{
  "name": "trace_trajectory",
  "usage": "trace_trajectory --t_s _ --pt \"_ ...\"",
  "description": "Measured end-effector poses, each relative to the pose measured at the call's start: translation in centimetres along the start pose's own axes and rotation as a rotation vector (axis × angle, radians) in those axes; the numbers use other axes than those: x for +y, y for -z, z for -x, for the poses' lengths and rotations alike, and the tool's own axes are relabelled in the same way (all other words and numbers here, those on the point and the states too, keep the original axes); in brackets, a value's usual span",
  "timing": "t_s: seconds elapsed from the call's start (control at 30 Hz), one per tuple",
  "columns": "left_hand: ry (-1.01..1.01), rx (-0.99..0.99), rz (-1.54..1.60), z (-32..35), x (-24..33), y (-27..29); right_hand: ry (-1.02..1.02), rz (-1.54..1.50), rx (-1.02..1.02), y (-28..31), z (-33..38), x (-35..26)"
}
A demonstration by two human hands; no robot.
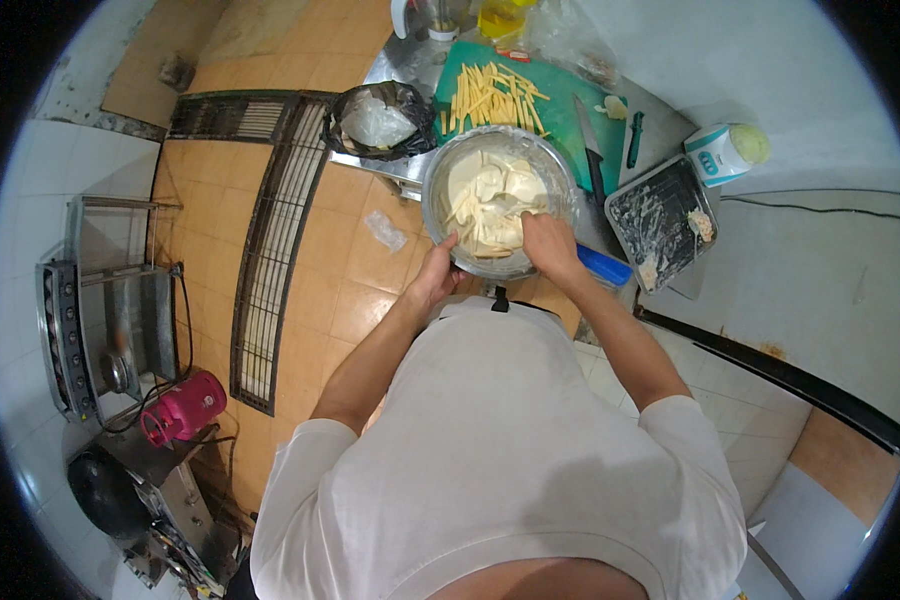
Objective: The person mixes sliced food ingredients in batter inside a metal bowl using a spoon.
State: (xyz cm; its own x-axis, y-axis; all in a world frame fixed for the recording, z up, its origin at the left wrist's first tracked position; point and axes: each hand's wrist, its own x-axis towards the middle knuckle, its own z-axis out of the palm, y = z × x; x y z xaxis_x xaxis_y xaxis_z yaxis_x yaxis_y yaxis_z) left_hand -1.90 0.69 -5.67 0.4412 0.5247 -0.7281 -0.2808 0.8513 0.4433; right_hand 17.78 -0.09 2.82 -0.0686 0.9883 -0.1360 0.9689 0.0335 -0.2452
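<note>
A large metal bowl point(432, 195) sits at the near edge of the counter, in front of my body. Inside it lies thick, pale cream-coloured batter point(510, 180) with pale yellow cut strips mixed in toward the near side. My left hand point(440, 275) grips the bowl's near left rim, thumb up on the edge. Over the near right of the bowl, my right hand point(550, 243) is closed with its fingers down at the batter; what they hold is hidden. Just beyond the bowl, a heap of yellow strips, likely potato point(495, 92), lies on a green cutting board point(562, 92).
Right of the bowl are a black-handled knife point(591, 150), a green-handled tool point(635, 138), a smeared metal tray point(660, 225), a white tub point(715, 157) and a blue object point(603, 266). A black plastic bag point(420, 100) stands left. A pink gas cylinder point(185, 407) is at far left.
</note>
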Motion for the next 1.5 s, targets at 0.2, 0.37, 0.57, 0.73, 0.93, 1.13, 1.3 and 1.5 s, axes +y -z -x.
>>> trace_trajectory --t_s 0.2,0.37,0.57,0.73,0.93,1.13,1.3,1.5 --pt "0.037 0.006 -0.032 0.3 0.4 -0.2 0.0 0.028 -0.039 -2.1 0.4 -0.1" --pt "-0.028 0.039 -0.034 0.8 0.6 -0.7 -0.068 0.061 0.074 -1.0 -2.5 1.9" --pt "-0.04 0.001 -0.019 1.2 0.4 -0.7 -0.15 0.048 0.145 -1.2 -3.6 3.2" --pt "-0.012 -0.009 0.035 0.5 0.4 -0.7 -0.284 -0.139 0.089 -3.2 -4.5 2.5" --pt "0.005 -0.016 0.024 0.3 0.4 -0.6 -0.384 -0.332 -0.067 -4.9 -5.0 3.9" --pt "0.015 -0.013 0.008 0.6 0.4 -0.4 -0.372 -0.448 0.057 -2.1 -3.1 2.1" --pt "0.027 0.01 -0.038 1.2 1.0 -1.0 -0.296 -0.398 0.114 0.1 -3.3 0.9" --pt "0.015 -0.028 -0.023 0.6 0.9 -0.6 -0.268 -0.315 0.127 1.6 -4.8 -0.9"
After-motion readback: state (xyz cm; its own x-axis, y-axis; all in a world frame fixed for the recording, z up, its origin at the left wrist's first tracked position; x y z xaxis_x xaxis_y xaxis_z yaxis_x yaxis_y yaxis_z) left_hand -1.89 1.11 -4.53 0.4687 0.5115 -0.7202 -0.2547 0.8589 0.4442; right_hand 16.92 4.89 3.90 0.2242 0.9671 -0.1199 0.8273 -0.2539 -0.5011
